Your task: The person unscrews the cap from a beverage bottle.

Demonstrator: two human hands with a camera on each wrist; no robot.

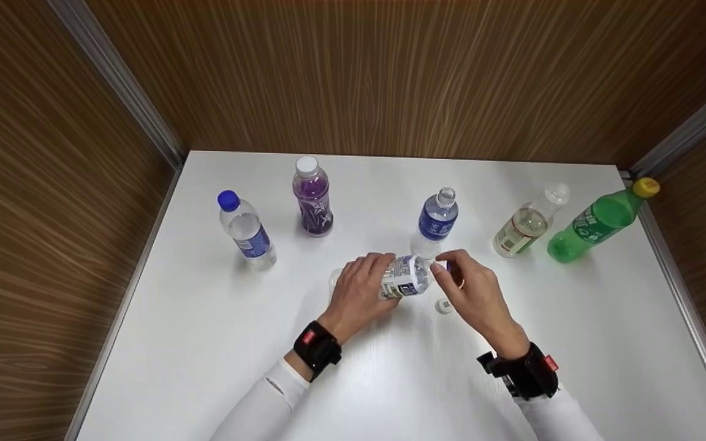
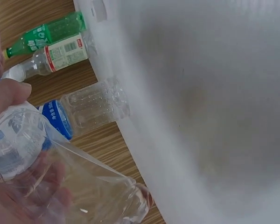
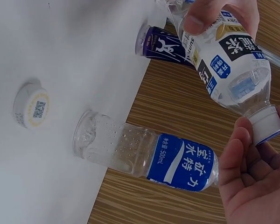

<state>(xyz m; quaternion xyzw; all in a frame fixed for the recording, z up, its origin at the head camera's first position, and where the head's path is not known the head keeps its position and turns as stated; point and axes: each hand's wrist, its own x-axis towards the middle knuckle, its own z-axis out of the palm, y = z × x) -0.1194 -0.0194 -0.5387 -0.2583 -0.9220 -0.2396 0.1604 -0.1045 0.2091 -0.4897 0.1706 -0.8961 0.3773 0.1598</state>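
My left hand (image 1: pixel 362 291) grips a clear plastic tea bottle (image 1: pixel 405 278) with a white, blue and gold label. The bottle is tilted nearly flat, its neck toward the right. At that neck sits a white cap (image 3: pixel 266 125), which my right hand (image 1: pixel 472 291) pinches between thumb and fingers. Right behind the bottle stands a blue-labelled clear bottle (image 1: pixel 437 220), its mouth uncapped. On the white table (image 1: pixel 383 380), below the tea bottle's neck, lies a loose white cap (image 1: pixel 444 305) with a printed code on its top, seen larger in the right wrist view.
To the left stand a blue-capped bottle (image 1: pixel 247 233) and a purple bottle (image 1: pixel 314 199) with a white cap. On the right are a white-capped bottle (image 1: pixel 527 223) with a cream label and a green bottle (image 1: pixel 601 220) with a yellow cap. Wood-grain panels (image 1: pixel 359 79) enclose the table.
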